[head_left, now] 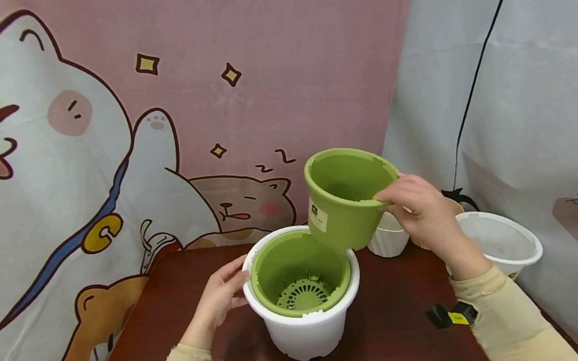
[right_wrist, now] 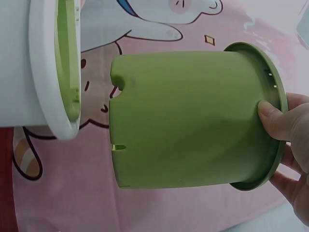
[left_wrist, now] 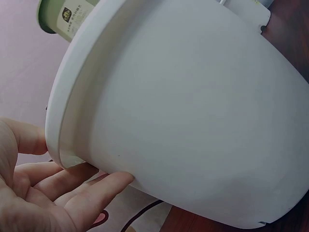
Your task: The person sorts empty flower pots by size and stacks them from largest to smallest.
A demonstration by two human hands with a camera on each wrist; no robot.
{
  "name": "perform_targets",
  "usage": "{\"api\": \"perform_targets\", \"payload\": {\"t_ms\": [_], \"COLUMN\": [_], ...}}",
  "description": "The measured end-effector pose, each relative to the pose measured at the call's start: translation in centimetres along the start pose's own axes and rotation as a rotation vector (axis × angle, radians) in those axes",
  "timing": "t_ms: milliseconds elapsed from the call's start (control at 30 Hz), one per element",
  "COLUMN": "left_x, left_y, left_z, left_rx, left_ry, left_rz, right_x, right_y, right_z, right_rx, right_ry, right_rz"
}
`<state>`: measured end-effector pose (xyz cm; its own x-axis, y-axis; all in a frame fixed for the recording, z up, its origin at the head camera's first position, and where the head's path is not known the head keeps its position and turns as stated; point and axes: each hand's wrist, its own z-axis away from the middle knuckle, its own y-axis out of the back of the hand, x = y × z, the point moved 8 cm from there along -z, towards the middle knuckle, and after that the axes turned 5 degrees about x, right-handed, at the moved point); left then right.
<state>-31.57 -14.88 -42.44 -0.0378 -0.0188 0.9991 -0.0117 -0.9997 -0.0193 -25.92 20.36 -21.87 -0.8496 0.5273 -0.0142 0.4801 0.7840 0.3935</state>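
A white flowerpot stands upright on the table with a green flowerpot nested inside, its slotted bottom showing. My left hand holds the white pot by the left of its rim, thumb at the lip and fingers underneath against the outer wall, as the left wrist view shows. Above and to the right, a second green flowerpot with a pale label hangs tilted in the air. My right hand pinches its rim on the right side, thumb on the outer wall. Its notched base is close over the white pot's rim.
On the dark red-brown table, a small white pot stands behind the lifted green one. A wide white pot is at the right, partly behind my right wrist. A printed cloth hangs at the back.
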Motion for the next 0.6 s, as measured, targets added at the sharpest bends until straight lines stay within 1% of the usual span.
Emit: {"api": "perform_targets", "payload": {"t_ms": [200,367,600], "left_x": [-0.1,-0.1,0.0], "left_y": [0.1,0.1,0.0], "left_z": [0.0,0.0,0.0], "left_rx": [0.004,0.013,-0.001], "left_ry": [0.006,0.009,-0.002], "left_rz": [-0.002,-0.002,0.001], "right_x": [-1.1,-1.7,-2.7], "right_y": [-1.0,-2.0,-3.5], "right_z": [-0.5,-0.6,-0.4], "right_rx": [0.004,-0.017,-0.043], "right_ry": [0.025,0.027,0.050], "right_rz": [-0.031,-0.075,-0.124]}}
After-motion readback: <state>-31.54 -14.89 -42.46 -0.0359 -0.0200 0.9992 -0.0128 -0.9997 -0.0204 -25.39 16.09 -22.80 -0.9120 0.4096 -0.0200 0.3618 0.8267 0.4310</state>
